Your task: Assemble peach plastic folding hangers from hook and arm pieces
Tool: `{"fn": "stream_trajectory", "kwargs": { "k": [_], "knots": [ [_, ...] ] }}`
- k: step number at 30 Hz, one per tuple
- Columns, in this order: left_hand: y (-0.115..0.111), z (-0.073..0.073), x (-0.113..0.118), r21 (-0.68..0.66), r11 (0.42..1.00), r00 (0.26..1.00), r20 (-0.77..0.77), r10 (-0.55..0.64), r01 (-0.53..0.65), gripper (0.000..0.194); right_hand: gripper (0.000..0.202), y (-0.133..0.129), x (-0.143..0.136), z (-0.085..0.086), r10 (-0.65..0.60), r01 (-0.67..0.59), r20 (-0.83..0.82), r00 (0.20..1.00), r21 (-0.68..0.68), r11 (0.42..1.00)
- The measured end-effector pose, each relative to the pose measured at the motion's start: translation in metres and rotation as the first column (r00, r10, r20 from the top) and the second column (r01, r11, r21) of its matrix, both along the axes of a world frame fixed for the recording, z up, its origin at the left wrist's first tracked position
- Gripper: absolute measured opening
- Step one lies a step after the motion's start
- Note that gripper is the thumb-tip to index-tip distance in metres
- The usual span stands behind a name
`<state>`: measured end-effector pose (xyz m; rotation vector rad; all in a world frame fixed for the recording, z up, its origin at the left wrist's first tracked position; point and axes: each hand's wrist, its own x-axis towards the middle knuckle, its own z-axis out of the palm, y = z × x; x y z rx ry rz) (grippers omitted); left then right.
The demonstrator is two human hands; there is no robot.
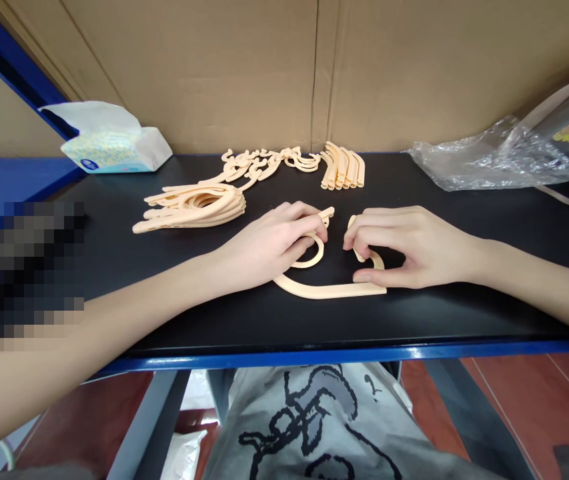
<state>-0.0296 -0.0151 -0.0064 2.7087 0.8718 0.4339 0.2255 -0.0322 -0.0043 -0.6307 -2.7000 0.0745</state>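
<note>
My left hand (284, 240) is closed over cream plastic parts near the table's front. A ring-like curved piece (320, 252) curls out from under its fingers, and a short end pokes out past the fingertips. Below it lies a long bent cream plastic arm (324, 291), partly covered by that hand. My right hand (409, 243) has its fingers curled round a small hook-like cream plastic piece (378, 260). Its thumb rests by the right end of the long arm. The palms hide how these parts meet.
Stacked curved cream arms (194, 207) lie at left. Behind are a heap of small hooks (249, 165) and a row of short bent tubes (343, 167). A tissue pack (119, 147) stands back left, clear plastic wrap (499, 160) back right. Cardboard (244, 73) closes off the rear.
</note>
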Motion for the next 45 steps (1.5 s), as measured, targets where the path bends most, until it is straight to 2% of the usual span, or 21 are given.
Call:
{"fn": "stream_trajectory", "kwargs": {
  "k": [3,9,13,19,24,38,45],
  "knots": [
    [0.0004,-0.0005,0.0005,0.004,1.000,1.000,0.001,-0.004,0.004,0.023,0.037,0.0003,0.0005,-0.0002,0.000,0.000,0.013,1.000,-0.012,1.000],
    [0.0010,-0.0005,0.0001,0.002,1.000,1.000,-0.003,-0.007,0.007,0.023,0.028,0.0022,0.0014,-0.0010,-0.044,0.044,0.055,0.998,-0.002,0.999],
    [0.0005,-0.0003,0.0002,0.004,1.000,1.000,-0.004,-0.003,0.003,0.023,0.041,0.0030,0.0019,0.0001,-0.043,0.044,0.052,0.998,-0.018,0.999],
    [0.0005,-0.0005,0.0013,0.001,1.000,1.000,-0.005,-0.009,0.009,0.024,0.025,0.0034,0.0019,0.0002,-0.045,0.046,0.073,0.996,-0.006,0.999],
    [0.0001,0.0004,0.0006,0.001,1.000,1.000,-0.008,-0.005,0.005,0.024,0.046,0.0037,0.0025,-0.0008,-0.034,0.033,0.060,0.998,0.011,0.999],
    [-0.0003,0.0015,0.0016,-0.004,1.000,1.000,-0.022,-0.006,0.005,0.023,0.023,-0.0018,-0.0011,0.0016,-0.013,0.018,0.044,0.999,-0.099,0.995],
    [0.0003,0.0020,0.0014,-0.008,1.000,1.000,-0.025,-0.008,0.008,0.022,0.022,-0.0051,-0.0022,0.0010,-0.020,0.024,0.057,0.998,-0.068,0.997]
  ]
}}
